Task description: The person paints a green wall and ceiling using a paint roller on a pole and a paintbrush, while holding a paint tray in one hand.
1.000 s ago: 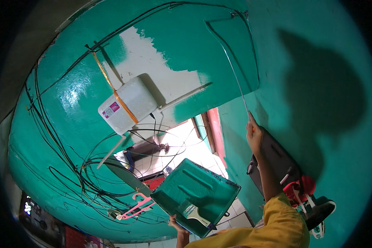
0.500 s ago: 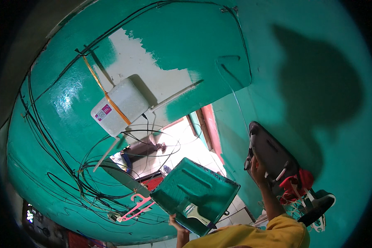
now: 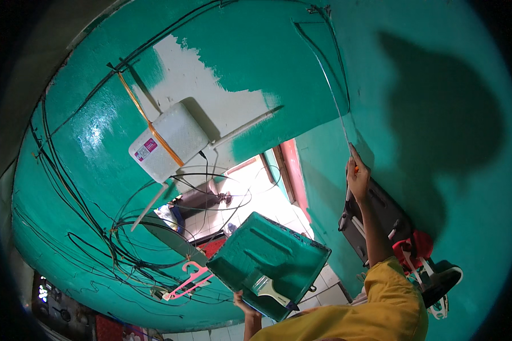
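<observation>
My left hand point(image 3: 246, 306) is closed on the lower left edge of a green-coated paint tray point(image 3: 270, 241), held tilted in front of me. A wide paintbrush point(image 3: 272, 291) with a pale handle lies in the tray. On the right, my raised right hand point(image 3: 358, 179) is wrapped round the handle of a paint roller, a bit of orange showing between the fingers. The roller's thin metal rod point(image 3: 334, 94) runs up to the green wall point(image 3: 256, 51) near the corner. Its green head is hard to tell from the wall.
A white router-like box point(image 3: 169, 142) hangs by an orange strap among loose black cables point(image 3: 116, 244). An unpainted white patch point(image 3: 188, 74) surrounds it. A pink hanger point(image 3: 190, 281) hangs below. A dark folded board point(image 3: 381, 219) and red item point(image 3: 421, 247) hang at right. A doorway lies ahead.
My right hand has moved upward with the roller, from in front of the dark board to above it. The roller's head is higher on the wall. The tray has barely moved.
</observation>
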`<state>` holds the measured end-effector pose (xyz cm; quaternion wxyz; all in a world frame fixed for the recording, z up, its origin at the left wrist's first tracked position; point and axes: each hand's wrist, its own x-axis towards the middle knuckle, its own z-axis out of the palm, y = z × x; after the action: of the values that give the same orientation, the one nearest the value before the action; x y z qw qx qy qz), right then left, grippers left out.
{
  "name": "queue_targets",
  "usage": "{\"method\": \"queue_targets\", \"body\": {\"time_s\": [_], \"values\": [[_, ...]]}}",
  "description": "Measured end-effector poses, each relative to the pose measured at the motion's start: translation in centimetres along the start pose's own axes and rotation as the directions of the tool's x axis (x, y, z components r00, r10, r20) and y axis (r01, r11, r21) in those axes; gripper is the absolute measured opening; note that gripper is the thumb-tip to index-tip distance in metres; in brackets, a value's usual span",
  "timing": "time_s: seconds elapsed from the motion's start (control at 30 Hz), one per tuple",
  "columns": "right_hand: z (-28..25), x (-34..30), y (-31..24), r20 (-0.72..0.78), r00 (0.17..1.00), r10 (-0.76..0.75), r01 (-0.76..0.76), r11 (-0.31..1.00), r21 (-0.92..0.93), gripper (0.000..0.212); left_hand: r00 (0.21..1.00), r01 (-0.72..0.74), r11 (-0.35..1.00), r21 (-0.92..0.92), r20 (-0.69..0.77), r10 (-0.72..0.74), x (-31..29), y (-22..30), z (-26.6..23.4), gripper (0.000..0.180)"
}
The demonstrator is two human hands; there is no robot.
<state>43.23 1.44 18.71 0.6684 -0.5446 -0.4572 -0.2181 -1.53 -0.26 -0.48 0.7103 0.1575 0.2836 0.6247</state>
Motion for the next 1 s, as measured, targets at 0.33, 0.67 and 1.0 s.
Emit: {"method": "queue_targets", "body": {"time_s": [0.33,0.67,1.0], "values": [[-3.5,-10.0,2.8,0.152,0.947,0.281,-0.266,0.957,-0.112,0.033,0.998,-0.013,0.999,0.036,0.068,0.01,-1.3,0.4,2.1,0.043],[-7.5,-22.1,5.6,0.241,0.934,0.263,-0.199,0.945,-0.261,0.035,0.996,0.041,0.999,0.02,0.072,-0.042,-1.3,0.2,2.6,0.044],[-11.1,-26.3,3.3,0.245,0.922,0.3,-0.185,0.897,-0.402,0.036,0.997,0.061,0.997,0.043,0.053,-0.064,-1.3,0.2,2.4,0.04]]}}
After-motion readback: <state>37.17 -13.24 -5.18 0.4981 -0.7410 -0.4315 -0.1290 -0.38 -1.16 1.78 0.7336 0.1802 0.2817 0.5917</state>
